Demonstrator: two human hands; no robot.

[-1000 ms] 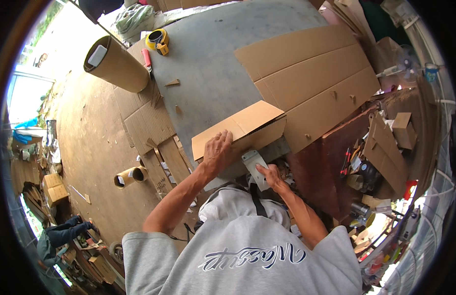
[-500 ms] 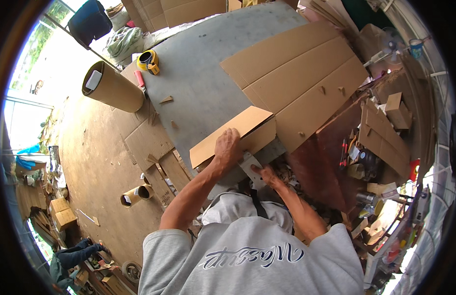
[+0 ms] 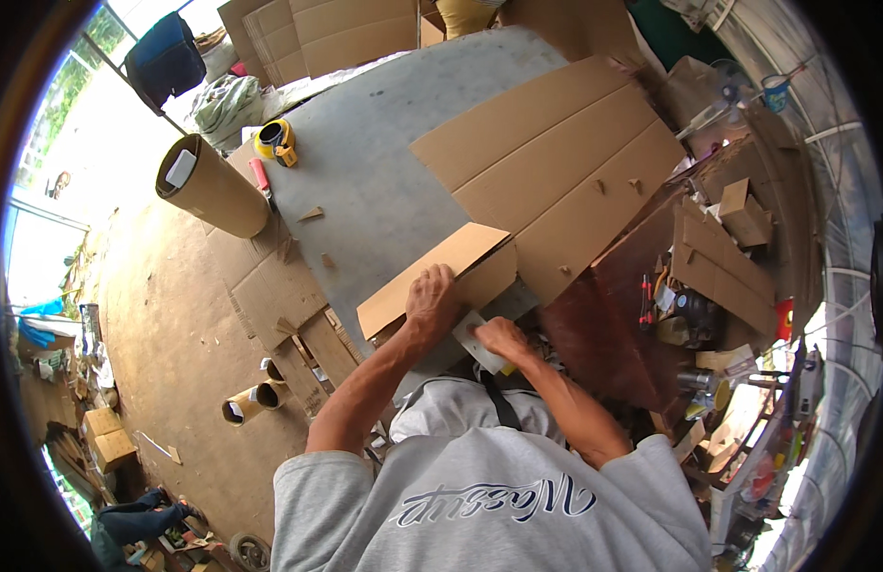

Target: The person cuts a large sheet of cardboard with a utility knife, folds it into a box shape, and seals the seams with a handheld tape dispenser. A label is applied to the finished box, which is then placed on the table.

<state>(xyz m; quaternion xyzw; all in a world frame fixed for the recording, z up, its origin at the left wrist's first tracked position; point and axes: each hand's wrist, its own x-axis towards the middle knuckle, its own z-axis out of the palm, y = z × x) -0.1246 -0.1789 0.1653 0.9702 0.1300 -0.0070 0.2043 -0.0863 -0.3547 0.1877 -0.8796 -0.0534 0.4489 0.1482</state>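
One long folded cardboard piece (image 3: 452, 252) slants away rightward, grasped by the left hand (image 3: 432, 297), while the right hand (image 3: 501, 338), nearer the body, clutches a pale plate (image 3: 474, 349).

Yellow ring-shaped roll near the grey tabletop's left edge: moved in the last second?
No. Against the grey tabletop, the yellow ring-shaped roll keeps its place, just beyond the slim red-handled tool; the camera view shifted.

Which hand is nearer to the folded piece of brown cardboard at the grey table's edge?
The left. The left hand rests on the folded cardboard; the right hand is just off its near side, holding a pale, flat, rectangular tool.
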